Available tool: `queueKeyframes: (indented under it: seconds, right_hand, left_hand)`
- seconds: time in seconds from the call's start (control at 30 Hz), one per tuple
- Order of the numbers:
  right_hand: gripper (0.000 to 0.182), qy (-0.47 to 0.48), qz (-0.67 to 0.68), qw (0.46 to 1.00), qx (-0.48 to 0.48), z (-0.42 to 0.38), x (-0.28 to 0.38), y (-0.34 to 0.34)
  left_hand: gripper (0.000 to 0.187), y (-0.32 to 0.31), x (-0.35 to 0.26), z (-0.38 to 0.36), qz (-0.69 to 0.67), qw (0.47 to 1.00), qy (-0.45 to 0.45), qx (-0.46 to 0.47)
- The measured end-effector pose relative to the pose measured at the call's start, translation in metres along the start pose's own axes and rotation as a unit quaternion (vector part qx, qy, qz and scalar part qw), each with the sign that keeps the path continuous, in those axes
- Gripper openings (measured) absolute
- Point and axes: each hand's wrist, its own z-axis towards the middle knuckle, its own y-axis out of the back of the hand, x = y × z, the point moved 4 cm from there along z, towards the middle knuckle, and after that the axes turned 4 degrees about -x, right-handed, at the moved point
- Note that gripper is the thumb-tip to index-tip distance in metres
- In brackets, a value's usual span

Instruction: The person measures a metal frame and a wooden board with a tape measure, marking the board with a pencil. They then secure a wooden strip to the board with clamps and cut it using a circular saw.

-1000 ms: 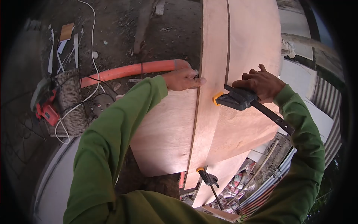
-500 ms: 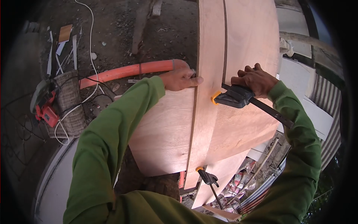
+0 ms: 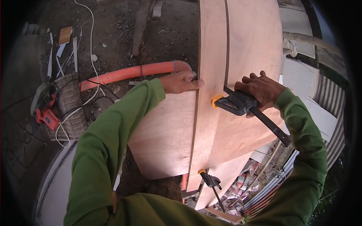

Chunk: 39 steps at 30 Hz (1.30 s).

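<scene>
A long plywood strip (image 3: 208, 116) lies along a large plywood sheet (image 3: 252, 41). At its left edge my left hand (image 3: 180, 82) is closed, thumb against the edge and the other fingers curled, partly hidden. My right hand (image 3: 260, 90) is wrapped over a black bar clamp (image 3: 235, 103) with a yellow pad. The clamp's pad rests at the strip, and its bar points down to the right. Closer to my body, a second bar clamp (image 3: 211, 179) sits at the near end of the strip.
On the left, a red circular saw (image 3: 48, 109) rests on a woven surface (image 3: 69, 98). An orange pipe (image 3: 128, 73) and a white cord (image 3: 93, 37) lie on the dirt floor. Corrugated sheets (image 3: 328, 109) and pale panels (image 3: 299, 77) stand at the right.
My right hand and the bar clamp have shifted slightly right and down, and the clamp's bar slopes more steeply. My left hand has stayed almost in place at the strip's edge.
</scene>
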Motion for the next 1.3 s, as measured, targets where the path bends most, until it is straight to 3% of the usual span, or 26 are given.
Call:
queueKeyframes:
  seconds: [0.07, 0.4, 0.5, 0.67, 0.73, 0.83, 0.9, 0.93, 1.03, 1.2, 1.3]
  right_hand:
    - [0.075, 0.005, 0.049, 0.999, 0.018, -0.003, 0.004, 0.006]
    - [0.074, -0.024, -0.012, 1.000, 0.015, 0.007, 0.013, -0.005]
    - [0.075, -0.036, -0.020, 0.998, 0.046, 0.019, 0.013, -0.004]
    - [0.074, -0.029, 0.003, 0.998, 0.053, 0.019, 0.004, -0.009]
    - [0.074, -0.020, 0.013, 0.999, 0.044, 0.019, 0.001, -0.007]
    - [0.068, -0.025, 0.086, 0.996, -0.003, 0.016, -0.006, -0.008]
    - [0.066, 0.002, 0.073, 0.997, -0.033, 0.018, -0.013, -0.003]
    - [0.060, -0.015, -0.002, 0.999, -0.035, 0.018, -0.017, -0.002]
    - [0.054, -0.017, -0.015, 1.000, -0.018, 0.015, -0.037, -0.015]
    - [0.046, -0.031, 0.025, 0.997, -0.072, 0.012, -0.034, -0.021]
    - [0.046, -0.042, 0.010, 0.999, -0.029, 0.015, -0.037, -0.020]
  left_hand:
    - [0.063, 0.003, 0.003, 0.000, 0.031, 0.999, 0.017, 0.007]
    - [0.064, 0.001, -0.006, -0.005, 0.057, 0.997, 0.040, 0.016]
    - [0.062, 0.002, -0.001, -0.004, 0.015, 1.000, -0.002, 0.008]
    - [0.061, 0.006, -0.037, -0.015, 0.054, 0.996, 0.069, 0.011]
    - [0.061, 0.005, -0.019, -0.009, 0.042, 0.998, 0.043, 0.007]
    - [0.062, 0.003, 0.012, -0.001, 0.032, 0.999, 0.027, -0.005]
    - [0.063, 0.004, 0.002, -0.002, 0.034, 0.999, 0.028, -0.009]
    - [0.064, 0.005, -0.002, -0.005, 0.029, 0.999, 0.044, 0.002]
    - [0.066, 0.004, 0.000, -0.003, 0.029, 0.998, 0.059, 0.019]
    - [0.069, 0.002, 0.002, -0.004, 0.008, 0.999, 0.038, -0.012]
    - [0.070, 0.002, 0.006, -0.004, 0.052, 0.998, 0.038, -0.005]
